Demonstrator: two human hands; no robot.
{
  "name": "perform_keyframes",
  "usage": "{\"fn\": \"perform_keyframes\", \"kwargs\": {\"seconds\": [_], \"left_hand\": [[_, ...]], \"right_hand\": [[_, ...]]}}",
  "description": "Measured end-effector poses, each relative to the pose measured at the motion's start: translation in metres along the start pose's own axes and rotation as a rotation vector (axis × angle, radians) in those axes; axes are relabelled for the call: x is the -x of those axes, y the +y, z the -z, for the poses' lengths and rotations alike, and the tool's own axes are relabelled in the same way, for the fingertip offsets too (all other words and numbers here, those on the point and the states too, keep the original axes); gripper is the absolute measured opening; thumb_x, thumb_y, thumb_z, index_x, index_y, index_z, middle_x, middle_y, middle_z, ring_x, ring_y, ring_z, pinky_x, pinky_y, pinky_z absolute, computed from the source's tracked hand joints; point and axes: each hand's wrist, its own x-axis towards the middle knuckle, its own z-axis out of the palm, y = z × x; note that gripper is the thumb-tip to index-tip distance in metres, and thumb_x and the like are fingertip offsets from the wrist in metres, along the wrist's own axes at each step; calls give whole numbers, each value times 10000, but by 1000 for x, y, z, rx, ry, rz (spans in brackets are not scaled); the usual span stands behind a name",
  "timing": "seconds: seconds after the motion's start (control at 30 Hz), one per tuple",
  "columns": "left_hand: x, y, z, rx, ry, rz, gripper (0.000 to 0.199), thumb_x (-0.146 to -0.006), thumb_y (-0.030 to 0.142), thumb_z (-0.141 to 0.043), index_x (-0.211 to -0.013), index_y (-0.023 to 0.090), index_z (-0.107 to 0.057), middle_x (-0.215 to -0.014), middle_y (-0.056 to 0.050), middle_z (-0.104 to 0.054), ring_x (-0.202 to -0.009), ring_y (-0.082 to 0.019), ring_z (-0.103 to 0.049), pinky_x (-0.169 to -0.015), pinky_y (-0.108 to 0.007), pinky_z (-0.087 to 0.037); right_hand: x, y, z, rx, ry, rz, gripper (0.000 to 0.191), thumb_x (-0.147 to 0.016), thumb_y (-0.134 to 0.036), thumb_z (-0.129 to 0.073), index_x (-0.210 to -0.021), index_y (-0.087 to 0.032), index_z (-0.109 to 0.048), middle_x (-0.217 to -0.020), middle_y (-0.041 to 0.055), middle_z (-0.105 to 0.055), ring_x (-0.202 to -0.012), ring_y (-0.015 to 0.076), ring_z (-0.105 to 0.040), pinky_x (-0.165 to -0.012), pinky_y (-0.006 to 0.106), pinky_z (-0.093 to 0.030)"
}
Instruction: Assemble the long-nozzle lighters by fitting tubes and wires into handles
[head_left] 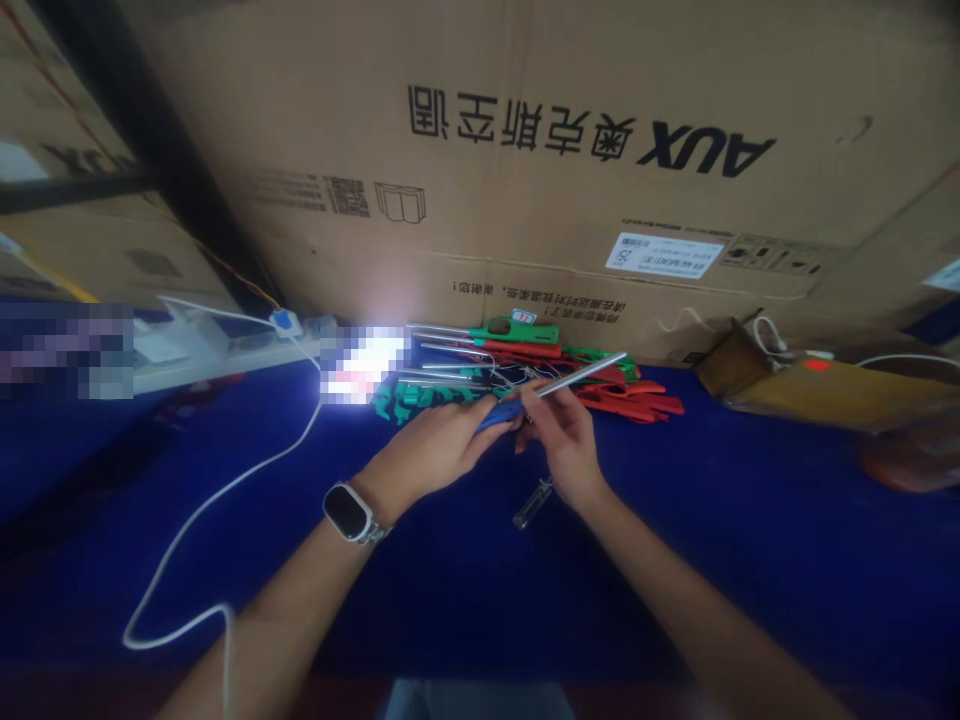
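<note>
A blue-handled lighter [501, 413] is held above a blue tabletop [450, 590], gripped by the left hand [442, 440] (a watch [348, 512] is worn on that side), its metal tube [589, 373] pinched near the base by the right hand [568, 445]. Below, a clear piece [530, 506] is seen; whether it is held cannot be told. Red and green lighters [630, 400] are heaped before a cardboard carton [525, 200].

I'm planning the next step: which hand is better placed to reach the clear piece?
Probably the right hand: it is nearer the clear piece, while the left hand holds the blue handle.
</note>
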Motion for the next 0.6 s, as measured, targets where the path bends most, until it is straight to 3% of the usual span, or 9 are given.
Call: {"fn": "perform_keyframes", "kwargs": {"seconds": [0.17, 0.33, 0.43, 0.6], "left_hand": [[-2, -1, -2, 127, -24, 23, 468, -1042, 450, -367, -1350, 138, -530, -874, -90, -750, -731, -227, -717, -638, -312, -513], [-2, -6, 0, 327, -20, -5, 370, -1039, 446, -398, -1120, 172, -632, -834, -37, -747, -748, -171, -708, -683, -270, -512], [-1, -10, 3, 305, -18, -8, 376, -1036, 456, -404, -980, 181, -654, -782, -26, -732, -694, -162, -690, -658, -268, -497], [0, -9, 3, 184, 24, -41, 329, -1041, 401, -404, -1036, 181, -649, -789, -39, -713, -663, -176, -667, -625, -284, -482]], "right_hand": [[1, 4, -5, 16, -69, -37, 309, -753, -459, -791, -879, -200, -679, -706, -32, -626, -488, 81, -531, -380, 209, -519], [-3, 2, -1, 38, -19, -30, 333, -772, -480, -774, -889, -189, -661, -611, -49, -616, -474, 105, -587, -488, 272, -584], [-5, -2, 4, 44, 28, -3, 314, -784, -472, -768, -881, -191, -667, -581, -60, -581, -491, 107, -582, -512, 282, -586], [-4, -1, 5, 37, 28, -2, 290, -801, -461, -756, -892, -200, -668, -595, -56, -585, -512, 114, -582, -530, 303, -590]]}}
